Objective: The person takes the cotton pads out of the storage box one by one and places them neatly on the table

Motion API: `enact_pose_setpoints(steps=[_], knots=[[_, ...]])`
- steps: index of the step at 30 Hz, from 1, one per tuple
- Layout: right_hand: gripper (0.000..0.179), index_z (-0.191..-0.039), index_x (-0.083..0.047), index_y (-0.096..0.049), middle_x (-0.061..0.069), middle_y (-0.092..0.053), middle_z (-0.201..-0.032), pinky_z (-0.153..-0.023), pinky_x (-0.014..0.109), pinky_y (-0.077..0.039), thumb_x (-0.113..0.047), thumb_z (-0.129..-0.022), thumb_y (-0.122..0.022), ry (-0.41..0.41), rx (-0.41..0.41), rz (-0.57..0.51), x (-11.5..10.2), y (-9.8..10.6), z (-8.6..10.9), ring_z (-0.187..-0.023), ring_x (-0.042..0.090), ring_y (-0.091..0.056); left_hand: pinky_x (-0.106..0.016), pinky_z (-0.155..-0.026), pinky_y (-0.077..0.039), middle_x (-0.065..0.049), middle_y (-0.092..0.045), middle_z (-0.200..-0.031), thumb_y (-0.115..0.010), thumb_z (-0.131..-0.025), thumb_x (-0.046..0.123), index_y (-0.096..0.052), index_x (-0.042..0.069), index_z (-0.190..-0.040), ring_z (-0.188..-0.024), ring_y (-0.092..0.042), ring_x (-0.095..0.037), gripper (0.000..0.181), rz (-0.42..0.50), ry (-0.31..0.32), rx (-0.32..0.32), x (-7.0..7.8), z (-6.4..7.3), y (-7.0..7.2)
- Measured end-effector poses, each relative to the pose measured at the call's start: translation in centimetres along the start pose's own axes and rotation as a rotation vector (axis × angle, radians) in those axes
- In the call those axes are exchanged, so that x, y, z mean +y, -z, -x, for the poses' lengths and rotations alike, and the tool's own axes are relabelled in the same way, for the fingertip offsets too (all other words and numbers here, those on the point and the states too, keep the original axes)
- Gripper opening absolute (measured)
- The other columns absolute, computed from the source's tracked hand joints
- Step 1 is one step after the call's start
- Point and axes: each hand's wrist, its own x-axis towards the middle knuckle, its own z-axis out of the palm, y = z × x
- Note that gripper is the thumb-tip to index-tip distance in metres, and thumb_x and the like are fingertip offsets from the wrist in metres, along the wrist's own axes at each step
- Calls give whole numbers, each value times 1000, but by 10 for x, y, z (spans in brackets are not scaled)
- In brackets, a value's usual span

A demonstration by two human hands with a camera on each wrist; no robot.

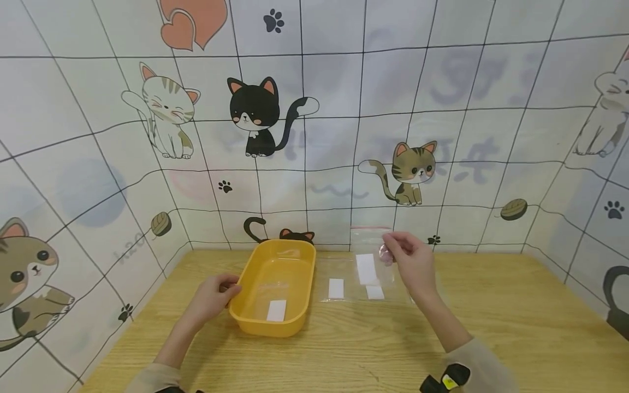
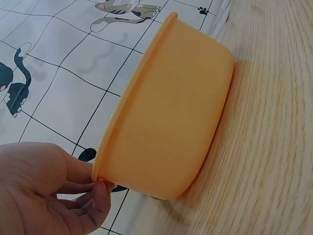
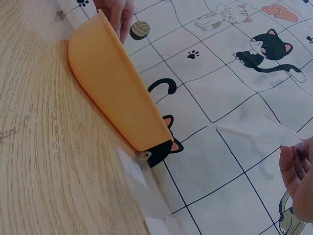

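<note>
A yellow plastic basin (image 1: 267, 328) stands on the table, left of centre. My left hand (image 1: 211, 300) grips its left rim; in the left wrist view the thumb and fingers of that hand (image 2: 54, 191) pinch the rim's corner. To the right of the basin, my right hand (image 1: 414, 265) pinches a clear zip bag (image 1: 366, 245) by its right side, raised above the table. A white label shows in this bag, and a pinkish patch of unclear kind is at the fingertips. Inside the basin lies another clear bag with a white label (image 1: 276, 310).
Flat clear bags with white labels (image 1: 336, 288) lie on the wooden table (image 1: 491, 327) right of the basin, partly behind the raised bag. A white cloth printed with cats and a grid (image 1: 329, 142) hangs behind and at both sides.
</note>
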Motion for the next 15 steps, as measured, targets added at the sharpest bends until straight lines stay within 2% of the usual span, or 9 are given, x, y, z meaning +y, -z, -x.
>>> enact_pose_setpoints(steps=[9,15], knots=[[30,-110,8,-69,0,-70,-82,-64,18,-55,-20,-98,-68,-9,15,46,10,21,-5,-67,5,-64,-29,-64,-56,-13,-67,-99,-62,-99,4,-63,-13,-121,-82,-62,-21,29,0,-10,5,0,0,-1],[33,-115,7,-67,1,-69,-87,-66,18,-56,-22,-99,-67,-58,24,96,18,34,-10,-71,3,-63,-29,-65,-56,-13,-66,-100,-62,-99,5,-62,-13,-123,-82,-62,-21,30,3,0,5,0,2,-1]])
